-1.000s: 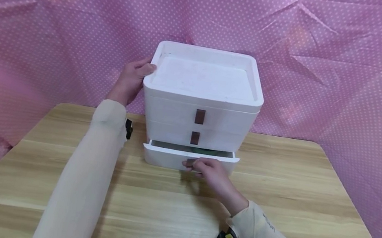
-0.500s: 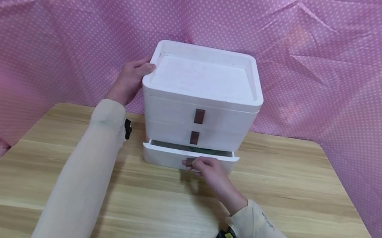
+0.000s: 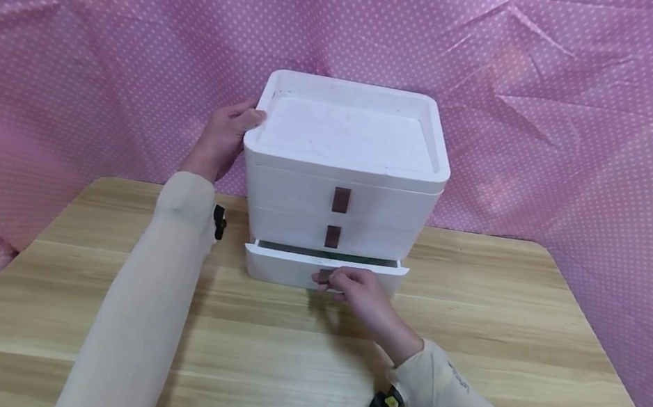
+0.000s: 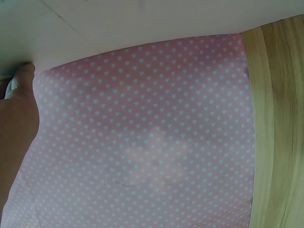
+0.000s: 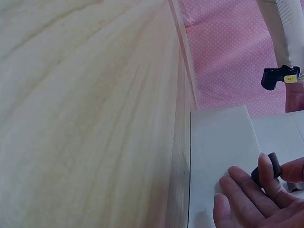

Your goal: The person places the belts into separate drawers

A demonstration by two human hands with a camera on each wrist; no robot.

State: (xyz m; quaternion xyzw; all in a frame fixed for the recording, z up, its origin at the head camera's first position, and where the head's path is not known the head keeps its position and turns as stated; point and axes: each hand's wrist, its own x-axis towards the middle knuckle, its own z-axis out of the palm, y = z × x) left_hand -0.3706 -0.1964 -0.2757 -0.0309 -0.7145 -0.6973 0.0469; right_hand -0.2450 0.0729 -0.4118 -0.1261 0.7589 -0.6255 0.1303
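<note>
A white drawer cabinet [image 3: 349, 136] with a raised rim on top stands near the back of the table. My left hand [image 3: 224, 135] holds its upper left edge, thumb over the rim and the other fingers down the side, partly hidden. The bottom drawer [image 3: 285, 270] is pulled out a little. At its front, my right hand [image 3: 364, 299] pinches the brown pull tab [image 5: 274, 161] between thumb and index finger; the remaining fingers extend beside the drawer front in the right wrist view. Two more brown tabs mark the closed upper drawers [image 3: 296, 192].
A wooden table [image 3: 275, 379] spreads out in front of the cabinet. Pink dotted cloth [image 3: 566, 127] hangs close behind it and along both sides. Each sleeve carries a small black wrist camera [image 3: 383, 405].
The bottom drawer has slid in very slightly, narrowing its gap; the green thing glimpsed inside earlier is now barely visible. Both hands keep their holds.
</note>
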